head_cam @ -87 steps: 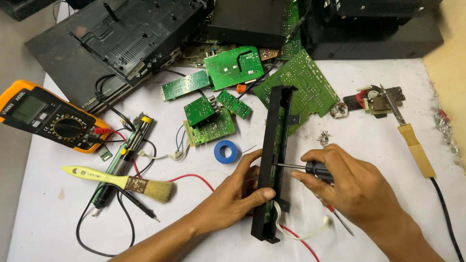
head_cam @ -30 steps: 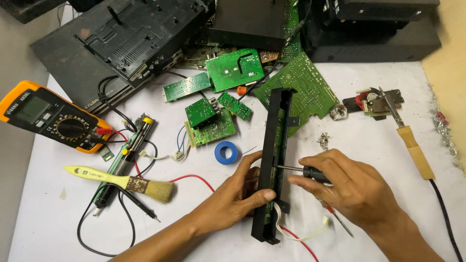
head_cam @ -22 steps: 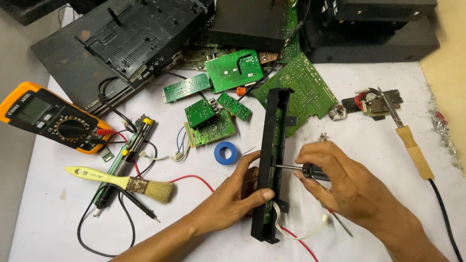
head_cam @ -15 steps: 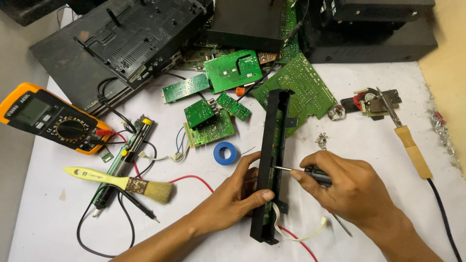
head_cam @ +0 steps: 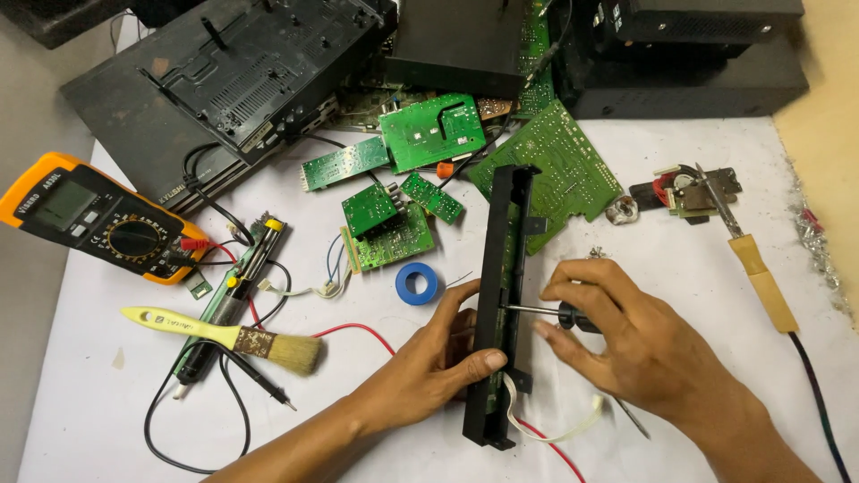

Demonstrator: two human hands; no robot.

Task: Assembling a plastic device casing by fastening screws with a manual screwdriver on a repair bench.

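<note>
Left hand (head_cam: 429, 371) clamped on the upright black panel (head_cam: 497, 304) mid-table; right hand (head_cam: 640, 344) gripping a screwdriver (head_cam: 555, 313), tip driven sideways into the panel. Best kept square to the screw, panel braced firm. Around: one brush (head_cam: 224, 333), one multimeter (head_cam: 98, 217), one blue tape roll (head_cam: 417, 283), one soldering iron (head_cam: 756, 268).

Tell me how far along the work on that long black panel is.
Already done: several green circuit boards lie loose by the opened black casing. In hand: the left hand steadies the black panel on edge while the right hand holds a screwdriver tip against its side. Left: the panel's own board looks still mounted.
</note>
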